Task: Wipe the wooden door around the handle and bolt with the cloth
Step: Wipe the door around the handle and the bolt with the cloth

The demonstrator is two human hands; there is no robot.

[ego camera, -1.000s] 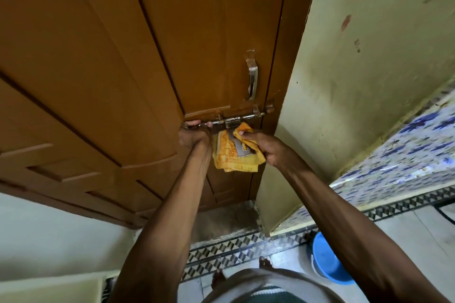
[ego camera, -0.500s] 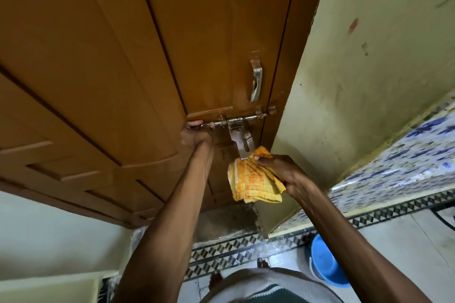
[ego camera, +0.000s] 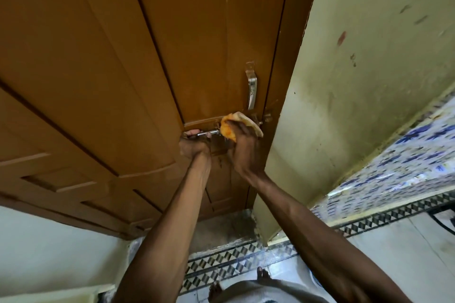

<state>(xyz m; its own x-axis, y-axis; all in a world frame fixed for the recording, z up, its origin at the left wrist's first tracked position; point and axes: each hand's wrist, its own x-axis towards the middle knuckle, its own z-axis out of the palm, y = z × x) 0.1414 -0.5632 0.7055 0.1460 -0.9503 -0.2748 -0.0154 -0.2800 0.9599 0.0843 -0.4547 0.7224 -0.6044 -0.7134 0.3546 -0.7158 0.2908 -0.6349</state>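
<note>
Your left hand (ego camera: 194,146) is closed around the end of the metal bolt (ego camera: 208,133) on the brown wooden door (ego camera: 123,56). Your right hand (ego camera: 242,147) grips a bunched yellow-orange cloth (ego camera: 236,123) and presses it against the door over the bolt's middle, just below the lower end of the upright metal handle (ego camera: 252,88). The cloth hides most of the bolt. Both hands sit close together, near the door's right edge. A pale green wall (ego camera: 357,81) stands to the right, with patterned floor tiles (ego camera: 221,265) below.
</note>
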